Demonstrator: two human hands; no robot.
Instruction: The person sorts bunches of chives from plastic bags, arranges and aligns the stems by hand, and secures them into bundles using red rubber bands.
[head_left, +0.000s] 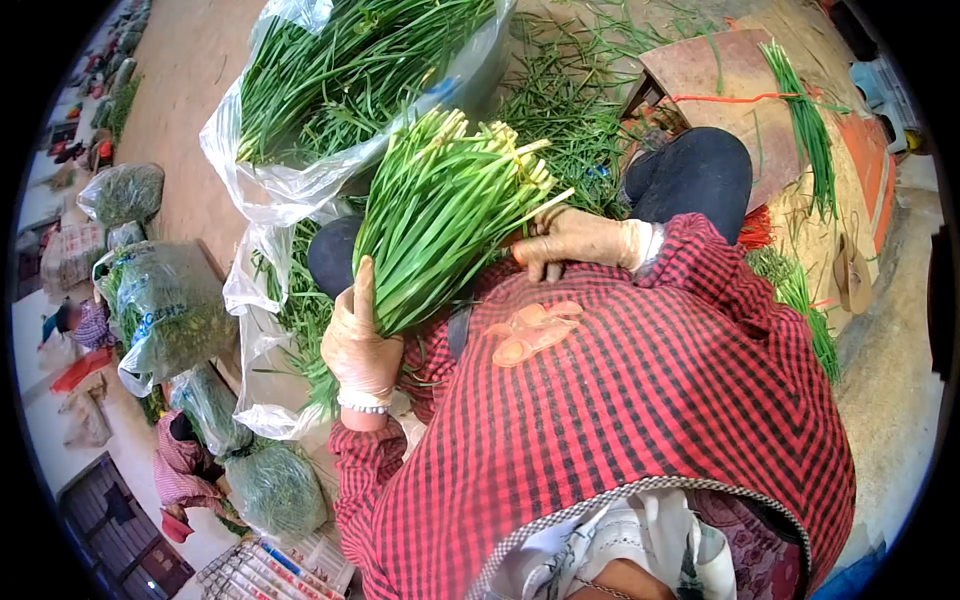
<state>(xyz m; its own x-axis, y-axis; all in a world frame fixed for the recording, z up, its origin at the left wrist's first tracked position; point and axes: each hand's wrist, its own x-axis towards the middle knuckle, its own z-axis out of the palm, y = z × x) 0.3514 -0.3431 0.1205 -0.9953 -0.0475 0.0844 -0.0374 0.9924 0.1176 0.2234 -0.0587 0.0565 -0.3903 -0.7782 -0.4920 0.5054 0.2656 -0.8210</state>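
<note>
A thick bundle of long green stalks [430, 225] with pale cut ends lies across the lap, its pale ends pointing up and right. My left hand [362, 335], gloved and with a beaded bracelet at the wrist, is wrapped round the bundle's lower left side, thumb upward. My right hand [582, 242], also gloved, has its fingers curled at the bundle's right edge, near the pale ends; what its fingertips hold is hidden. Just beyond, a clear plastic bag [236, 160] holds many more green stalks [340, 70].
Loose stalks [565, 105] litter the floor ahead. At the right are a brown board [715, 85] with a red strip, a small bundle [812, 140] and sandals [852, 275]. Filled bags [170, 305] stand at the left, near another person [183, 465].
</note>
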